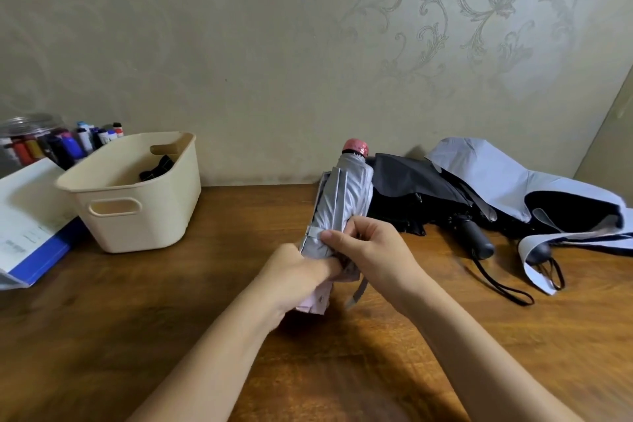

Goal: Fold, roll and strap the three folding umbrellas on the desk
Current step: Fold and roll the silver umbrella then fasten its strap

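A grey folding umbrella (344,197) with a pink cap stands upright over the middle of the desk, its pleats gathered. My left hand (298,272) grips its lower end near the handle. My right hand (368,245) wraps the canopy from the right, thumb pressing the folds, and a grey strap (356,293) dangles below it. Behind lies a black umbrella (421,192) with a black handle (478,240) and wrist loop. At the right sprawls a light blue umbrella (507,178) with a dark lining, loose and unfolded.
A cream plastic basket (137,195) stands at the left with a dark item inside. Behind it is a clear jar of markers (51,144), and a blue-edged folder with papers (30,226) lies at the far left. The wooden desk (171,319) meets a patterned wall.
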